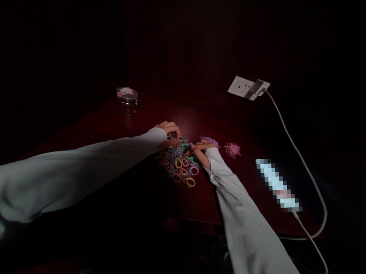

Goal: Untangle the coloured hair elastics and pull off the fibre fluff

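A loose pile of small hair ties [178, 163] in green, yellow, orange, purple and other colours lies on the dark red table. My left hand [170, 130] is over the pile's far left side, its fingers curled down and closed towards the thumb; whatever is between the tips is hidden. From the right, my right hand [201, 150] reaches into the pile's edge, thumb and fingers closed close to a green hair tie [186, 146]. In the dim light I cannot make out what its fingertips hold. A pink-purple bunch of thin strands [212, 141] sits just behind my right hand.
Another pink bunch of strands [232, 150] lies further right. A clear round jar [127, 97] stands at the back left. On the right are a lit, pixelated phone-like device [277, 185], its white cable [297, 149] and a wall socket [241, 87]. The dark red table [195, 201] has its front edge below.
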A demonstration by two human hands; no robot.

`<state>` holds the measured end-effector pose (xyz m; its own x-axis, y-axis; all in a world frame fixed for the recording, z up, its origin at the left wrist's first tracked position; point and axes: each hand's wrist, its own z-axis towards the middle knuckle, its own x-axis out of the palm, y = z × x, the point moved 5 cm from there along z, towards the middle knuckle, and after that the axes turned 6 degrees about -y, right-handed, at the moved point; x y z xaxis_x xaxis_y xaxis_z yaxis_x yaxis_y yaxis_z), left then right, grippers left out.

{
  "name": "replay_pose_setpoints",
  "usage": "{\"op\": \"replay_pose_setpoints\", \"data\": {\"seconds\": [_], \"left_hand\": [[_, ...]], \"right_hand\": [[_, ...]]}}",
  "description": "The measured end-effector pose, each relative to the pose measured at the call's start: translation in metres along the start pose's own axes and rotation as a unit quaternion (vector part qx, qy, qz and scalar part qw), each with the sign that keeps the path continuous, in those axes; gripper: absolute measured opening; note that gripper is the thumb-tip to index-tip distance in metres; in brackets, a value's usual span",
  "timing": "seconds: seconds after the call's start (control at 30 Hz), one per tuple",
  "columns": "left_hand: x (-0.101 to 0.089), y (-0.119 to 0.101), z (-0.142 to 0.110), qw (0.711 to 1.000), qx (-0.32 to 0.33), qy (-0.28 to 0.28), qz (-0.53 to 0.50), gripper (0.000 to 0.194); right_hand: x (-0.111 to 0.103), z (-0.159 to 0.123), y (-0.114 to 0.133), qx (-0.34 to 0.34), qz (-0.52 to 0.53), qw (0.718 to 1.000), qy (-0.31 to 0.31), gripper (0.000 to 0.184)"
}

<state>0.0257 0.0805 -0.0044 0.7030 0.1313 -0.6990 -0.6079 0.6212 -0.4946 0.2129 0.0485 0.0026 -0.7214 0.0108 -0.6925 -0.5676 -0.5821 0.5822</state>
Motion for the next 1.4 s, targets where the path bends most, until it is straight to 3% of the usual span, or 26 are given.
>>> {"op": "replay_pose_setpoints", "data": {"seconds": [0.17,0.57,0.7,0.93,1.17,1.4], "left_hand": [[0.003,-0.005,-0.005,0.999,0.009,0.030,0.042,0.023],[0.001,-0.008,-0.005,0.999,0.000,0.046,0.029,0.026],[0.000,-0.011,-0.006,0.998,0.009,0.048,0.050,0.023],[0.003,-0.013,-0.009,0.994,0.041,0.067,0.077,0.027],[0.008,-0.002,-0.010,0.998,0.031,0.046,0.007,0.024],[0.013,0.006,-0.007,0.999,0.022,0.028,-0.032,0.024]], "right_hand": [[0.003,0.000,0.000,-0.004,-0.023,1.000,0.016,0.056],[0.006,-0.002,0.005,-0.028,-0.031,0.999,0.031,0.057],[0.001,0.000,0.003,-0.021,-0.021,1.000,0.007,0.057],[-0.010,0.001,0.005,0.025,0.000,0.995,-0.091,0.057],[-0.010,0.001,0.001,0.026,-0.031,0.997,-0.072,0.057],[-0.015,0.002,-0.006,0.041,-0.038,0.993,-0.106,0.056]]}}
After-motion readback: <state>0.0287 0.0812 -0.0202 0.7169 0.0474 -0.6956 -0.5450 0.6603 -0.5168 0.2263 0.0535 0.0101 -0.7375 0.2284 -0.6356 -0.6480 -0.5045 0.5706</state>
